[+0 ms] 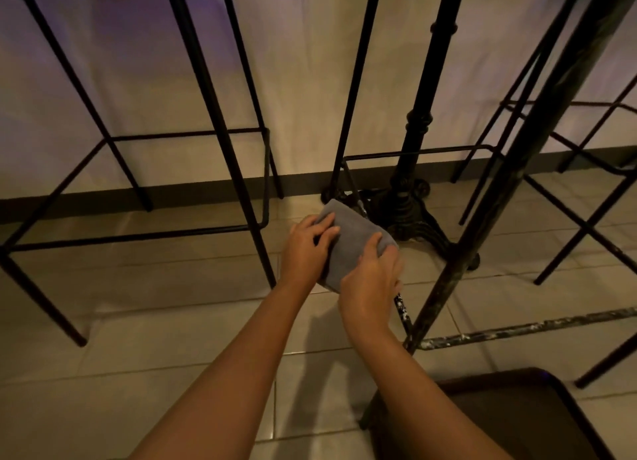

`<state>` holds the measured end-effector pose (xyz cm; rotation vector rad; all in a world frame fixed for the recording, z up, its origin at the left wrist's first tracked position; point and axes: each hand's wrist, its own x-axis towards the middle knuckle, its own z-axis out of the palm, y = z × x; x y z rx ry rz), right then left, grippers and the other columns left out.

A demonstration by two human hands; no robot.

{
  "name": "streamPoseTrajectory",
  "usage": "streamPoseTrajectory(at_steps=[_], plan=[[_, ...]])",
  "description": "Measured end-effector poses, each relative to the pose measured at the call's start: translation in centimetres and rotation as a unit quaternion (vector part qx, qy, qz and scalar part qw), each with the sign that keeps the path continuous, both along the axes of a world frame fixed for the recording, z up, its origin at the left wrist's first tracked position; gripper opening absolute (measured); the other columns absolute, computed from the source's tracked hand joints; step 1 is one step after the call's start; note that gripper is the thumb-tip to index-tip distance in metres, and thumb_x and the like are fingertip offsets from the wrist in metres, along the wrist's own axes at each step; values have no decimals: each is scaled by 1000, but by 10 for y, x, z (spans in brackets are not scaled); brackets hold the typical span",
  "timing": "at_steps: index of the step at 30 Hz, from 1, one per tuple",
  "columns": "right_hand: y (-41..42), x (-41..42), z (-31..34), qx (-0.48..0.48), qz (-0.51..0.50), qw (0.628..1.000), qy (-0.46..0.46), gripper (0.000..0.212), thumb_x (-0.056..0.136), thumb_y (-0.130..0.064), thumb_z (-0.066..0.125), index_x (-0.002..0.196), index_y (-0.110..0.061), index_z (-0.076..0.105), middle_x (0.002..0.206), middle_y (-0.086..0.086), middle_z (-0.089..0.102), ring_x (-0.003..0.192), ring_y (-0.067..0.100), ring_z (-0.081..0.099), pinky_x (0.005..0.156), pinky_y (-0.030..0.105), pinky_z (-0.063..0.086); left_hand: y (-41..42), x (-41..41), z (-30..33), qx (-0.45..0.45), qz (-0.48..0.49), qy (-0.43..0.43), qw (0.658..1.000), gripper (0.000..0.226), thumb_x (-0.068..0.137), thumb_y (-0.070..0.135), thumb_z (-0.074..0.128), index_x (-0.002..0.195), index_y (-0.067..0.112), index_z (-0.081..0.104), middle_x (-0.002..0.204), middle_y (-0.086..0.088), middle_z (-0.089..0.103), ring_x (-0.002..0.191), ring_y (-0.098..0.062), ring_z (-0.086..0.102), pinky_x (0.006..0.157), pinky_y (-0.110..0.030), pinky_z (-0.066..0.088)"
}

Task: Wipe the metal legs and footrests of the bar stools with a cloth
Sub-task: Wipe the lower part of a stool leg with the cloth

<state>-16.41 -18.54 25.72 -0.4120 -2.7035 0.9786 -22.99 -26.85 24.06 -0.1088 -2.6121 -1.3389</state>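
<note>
A grey cloth is draped over the low side footrest bar of the black metal bar stool in the middle. My left hand grips the cloth's left side, fingers curled over its top. From the right, my right hand clamps the cloth around the bar. The bar's bare part below my right hand is speckled white. This stool's front leg and front footrest are also speckled.
Another black stool stands at the left and a third at the right. An ornate cast-iron table base sits behind the cloth near the wall. A dark seat is at the bottom right. The floor is tiled.
</note>
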Motion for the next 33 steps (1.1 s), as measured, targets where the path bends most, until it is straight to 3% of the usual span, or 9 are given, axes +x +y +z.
streamPoseTrajectory(at_steps=[4,15,21,27,30,33], plan=[[-2,-18,1,62,-60,994,-65,69,91,-16,50,146,-12,9,141,14,24,124,28,26,98,39,29,5,-21,-9,-19,-26,-5,999,36,94,26,48,129,19,50,131,-4,51,118,-20,39,92,-23,30],[11,-67,-8,70,-145,983,-86,64,89,-18,52,144,-14,20,141,15,30,125,30,26,90,42,33,33,-67,-15,-59,-53,10,997,39,95,28,45,132,17,47,132,-2,49,117,-22,34,86,-20,27],[13,-80,-11,76,-151,981,-97,70,86,-23,59,143,-15,20,139,14,31,126,30,24,89,43,34,42,-81,-21,-57,-55,2,997,39,94,31,46,131,17,48,130,-2,50,115,-21,35,86,-22,29],[12,-83,-13,90,-148,976,-130,58,88,-23,57,139,-18,29,139,14,25,126,29,23,89,43,34,48,-91,-32,-52,-62,-44,996,41,92,34,50,130,17,50,136,-8,41,120,-29,31,100,-35,31],[7,-76,-15,121,-136,978,-97,53,88,-21,58,135,-19,34,142,14,17,129,30,19,89,43,35,50,-92,-34,-35,-43,-47,997,39,90,34,53,126,18,55,142,-7,33,122,-29,27,103,-38,32],[4,-64,-11,125,-92,987,-49,65,86,-17,60,140,-18,25,147,13,13,133,29,15,94,40,33,54,-91,-33,-51,-11,-20,998,34,88,34,58,119,20,60,144,-5,28,124,-26,25,104,-41,34]])
